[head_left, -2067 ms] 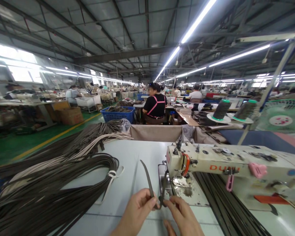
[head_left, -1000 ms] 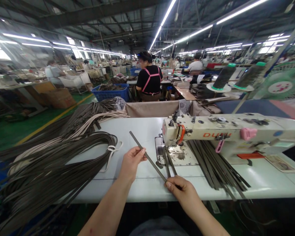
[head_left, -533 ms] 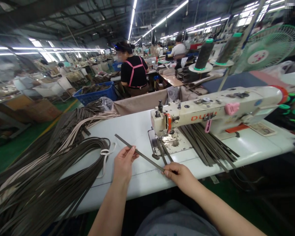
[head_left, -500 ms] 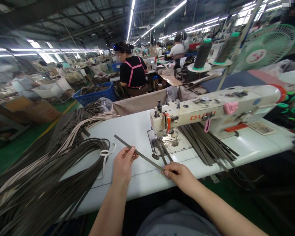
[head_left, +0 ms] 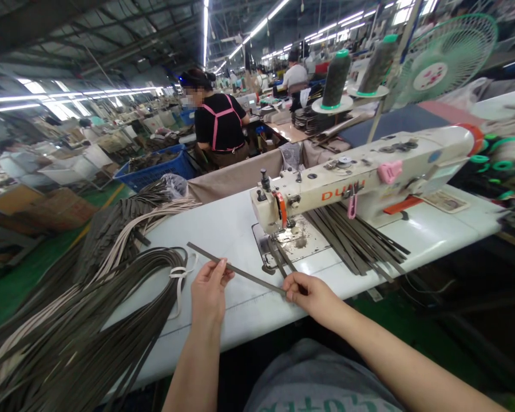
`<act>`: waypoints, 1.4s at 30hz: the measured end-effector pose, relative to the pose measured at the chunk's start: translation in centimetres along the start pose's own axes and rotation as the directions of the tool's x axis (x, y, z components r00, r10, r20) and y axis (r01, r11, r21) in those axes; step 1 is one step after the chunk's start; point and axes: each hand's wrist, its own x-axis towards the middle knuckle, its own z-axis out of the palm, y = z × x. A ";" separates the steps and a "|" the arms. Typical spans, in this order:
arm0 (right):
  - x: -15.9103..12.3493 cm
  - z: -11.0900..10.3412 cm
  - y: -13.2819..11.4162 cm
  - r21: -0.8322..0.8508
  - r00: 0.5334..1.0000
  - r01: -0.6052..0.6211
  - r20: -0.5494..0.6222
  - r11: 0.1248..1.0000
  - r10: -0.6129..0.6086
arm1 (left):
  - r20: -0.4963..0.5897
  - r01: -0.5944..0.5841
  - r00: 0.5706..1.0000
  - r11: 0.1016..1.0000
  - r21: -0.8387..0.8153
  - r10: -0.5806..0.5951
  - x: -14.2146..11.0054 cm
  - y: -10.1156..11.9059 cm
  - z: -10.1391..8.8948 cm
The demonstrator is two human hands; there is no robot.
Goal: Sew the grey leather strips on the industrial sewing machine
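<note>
I hold a long, narrow dark strap (head_left: 249, 276) stretched just above the white table (head_left: 223, 229). My left hand (head_left: 209, 290) pinches it near its far left part, and my right hand (head_left: 308, 294) pinches its right end. The strap's left tip sticks out past my left hand. Just beyond my right hand, two more dark straps (head_left: 278, 260) lie under the foot of a cream sewing machine (head_left: 352, 183).
A big bundle of dark and pale straps (head_left: 90, 309), tied with a white band, covers the table's left side. Several loose straps (head_left: 356, 240) lie under the machine's arm. Thread cones (head_left: 335, 80) and a green fan (head_left: 446, 54) stand behind. A person in a black top (head_left: 217, 123) sits beyond.
My hands drew apart and pulled the strap straight from a fold near the machine's foot. My view swung down and to the right, and the strap has stayed stretched between both hands.
</note>
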 end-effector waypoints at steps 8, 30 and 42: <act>-0.7 0.0 -2.4 -0.459 0.943 0.298 0.004 0.837 -0.334 | 0.184 0.083 0.981 0.993 -0.079 -0.067 -1.1 1.8 -0.1; 0.7 1.2 -0.7 -0.196 0.997 0.072 0.036 0.978 -0.067 | 0.162 0.042 0.987 0.992 -0.122 -0.022 -1.0 1.3 -0.8; 0.8 1.3 -0.5 -0.187 0.999 0.039 0.036 0.982 -0.033 | 0.185 0.051 0.982 0.993 -0.110 -0.030 -1.2 1.6 -0.9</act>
